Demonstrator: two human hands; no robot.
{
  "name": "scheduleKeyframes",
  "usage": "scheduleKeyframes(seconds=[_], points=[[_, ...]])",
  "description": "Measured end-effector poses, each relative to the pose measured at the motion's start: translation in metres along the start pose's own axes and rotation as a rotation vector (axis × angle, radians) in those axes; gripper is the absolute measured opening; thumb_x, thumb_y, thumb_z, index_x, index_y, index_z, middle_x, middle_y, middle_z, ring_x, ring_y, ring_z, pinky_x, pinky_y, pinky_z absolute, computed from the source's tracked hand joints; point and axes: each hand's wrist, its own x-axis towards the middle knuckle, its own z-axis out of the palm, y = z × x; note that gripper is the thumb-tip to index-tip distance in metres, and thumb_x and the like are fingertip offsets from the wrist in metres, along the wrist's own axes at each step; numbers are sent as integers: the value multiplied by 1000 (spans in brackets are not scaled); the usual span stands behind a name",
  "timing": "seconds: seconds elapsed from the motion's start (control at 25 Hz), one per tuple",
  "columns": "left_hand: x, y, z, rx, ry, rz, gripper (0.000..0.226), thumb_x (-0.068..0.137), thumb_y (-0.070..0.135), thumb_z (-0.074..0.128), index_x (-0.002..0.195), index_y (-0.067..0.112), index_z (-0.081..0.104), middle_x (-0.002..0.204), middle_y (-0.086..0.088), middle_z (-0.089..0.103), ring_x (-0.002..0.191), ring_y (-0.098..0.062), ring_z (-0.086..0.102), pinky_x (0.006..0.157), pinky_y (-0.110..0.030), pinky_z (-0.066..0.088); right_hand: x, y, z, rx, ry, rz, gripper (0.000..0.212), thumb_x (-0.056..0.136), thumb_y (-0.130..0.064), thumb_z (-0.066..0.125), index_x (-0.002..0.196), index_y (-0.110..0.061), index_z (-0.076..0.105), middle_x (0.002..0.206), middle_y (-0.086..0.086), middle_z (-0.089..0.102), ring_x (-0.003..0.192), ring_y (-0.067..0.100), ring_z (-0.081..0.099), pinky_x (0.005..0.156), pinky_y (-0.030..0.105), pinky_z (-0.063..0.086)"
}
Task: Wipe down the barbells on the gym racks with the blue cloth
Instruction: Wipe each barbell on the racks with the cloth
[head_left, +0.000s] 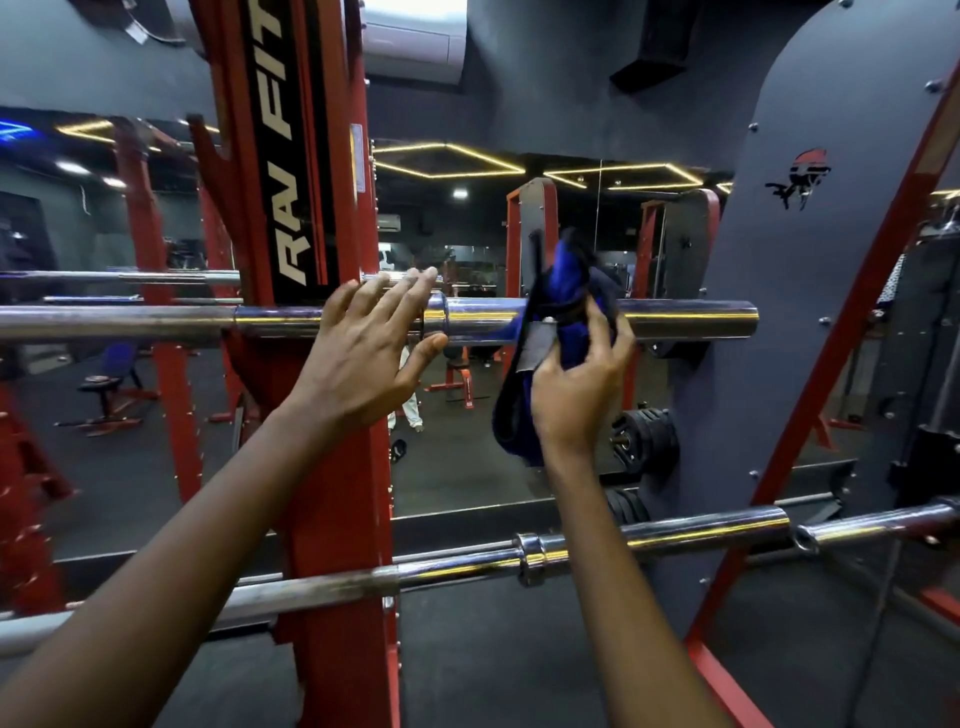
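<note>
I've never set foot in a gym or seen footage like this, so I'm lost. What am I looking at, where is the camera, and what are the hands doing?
There is one picture, taken by a camera on a person's head, so you see their own two arms reaching forward. The long shiny rod is the upper barbell, resting across a red rack post. A lower barbell lies beneath it. The right hand grips a blue cloth at the upper bar's thick end. The left hand is open by the bar's collar; I cannot tell if it touches. Behind is a wall mirror reflecting the gym.
</note>
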Motion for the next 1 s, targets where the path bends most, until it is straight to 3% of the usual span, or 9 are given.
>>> scheduleKeyframes(seconds=[0.04, 0.2, 0.4, 0.48, 0.6, 0.64, 0.84, 1.0], points=[[-7, -4, 0, 17, 6, -39, 65, 104, 58, 24, 161, 27, 21, 162, -2, 35, 150, -22, 27, 122, -43, 13, 9, 2, 2, -97, -52, -60, 45, 96, -17, 69, 139, -8, 60, 150, 14, 45, 136, 18, 48, 110, 8, 38], [-30, -27, -2, 112, 9, -16, 57, 105, 49, 23, 158, 28, 29, 154, -3, 41, 146, -24, 33, 122, -41, 13, 40, 3, 16, -345, -134, -225, 50, 96, -41, 62, 138, -14, 61, 150, 7, 47, 139, 25, 46, 114, 44, 44], [-29, -33, -3, 128, 19, -48, 54, 105, 45, 23, 157, 31, 32, 145, -4, 47, 140, -25, 38, 118, -43, 14, 28, -1, 39, -419, -303, -633, 47, 97, -46, 58, 137, -20, 61, 145, 8, 51, 131, 26, 52, 109, 42, 44], [-32, -36, -2, 144, 27, -37, 55, 105, 44, 25, 157, 29, 32, 143, -5, 47, 139, -26, 39, 118, -44, 15, 45, 14, 21, -404, -281, -607, 44, 99, -44, 58, 133, -16, 62, 143, 11, 53, 126, 27, 56, 107, 43, 47], [-28, -32, 0, 86, -2, -41, 61, 100, 54, 30, 156, 31, 30, 141, -4, 44, 138, -26, 36, 117, -47, 11, 55, 18, 9, -411, -145, -312, 43, 99, -45, 57, 128, -14, 63, 144, 9, 51, 128, 26, 54, 107, 47, 47], [-26, -29, 1, 70, -7, -43, 64, 97, 57, 33, 156, 30, 31, 139, -4, 42, 137, -27, 35, 116, -49, 9, 48, 13, 17, -435, -130, -289, 42, 98, -47, 56, 126, -15, 64, 144, 7, 51, 130, 25, 52, 108, 47, 46], [-28, -32, -1, 73, -52, -24, 85, 76, 42, 47, 157, 29, 24, 142, -9, 38, 139, -29, 29, 117, -48, 3, -2, -14, 58, -345, -222, -489, 41, 99, -44, 54, 130, -18, 62, 146, 9, 47, 138, 28, 46, 114, 50, 39], [-29, -33, -4, 66, -71, -20, 90, 74, 42, 51, 159, 31, 21, 143, -8, 37, 141, -29, 27, 118, -46, 0, -19, 17, 42, -279, -254, -569, 53, 101, -33, 60, 151, -19, 46, 163, 10, 27, 155, 30, 23, 122, 52, 29]])
